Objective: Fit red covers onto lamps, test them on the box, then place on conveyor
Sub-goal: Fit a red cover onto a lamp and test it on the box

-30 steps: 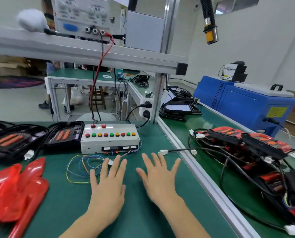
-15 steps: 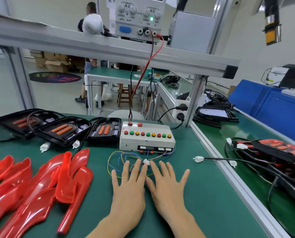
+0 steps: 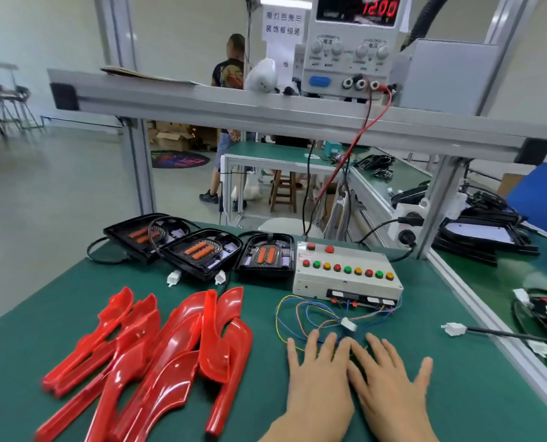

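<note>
My left hand (image 3: 318, 382) and my right hand (image 3: 388, 382) lie flat side by side on the green table mat (image 3: 457, 393), fingers straight, holding nothing. Just beyond the fingertips lies a white connector (image 3: 348, 323) on coloured wires that run to the white test box (image 3: 345, 272) with its rows of red, green and yellow buttons. A pile of several red covers (image 3: 157, 355) spreads to the left of my hands. Three black lamps (image 3: 202, 253) with orange inserts sit in a row behind the covers, left of the box.
The conveyor (image 3: 502, 282) runs along the right, carrying black lamp parts (image 3: 486, 234) and cables. A loose cable with a white plug (image 3: 454, 329) lies right of my hands. A power supply (image 3: 352, 49) stands on the overhead aluminium beam (image 3: 266, 110). A person (image 3: 230, 129) stands behind the bench.
The view has swung left and up: the red covers and lamps have come further into view and the conveyor has slid toward the right edge. My hands have drawn together on the mat.
</note>
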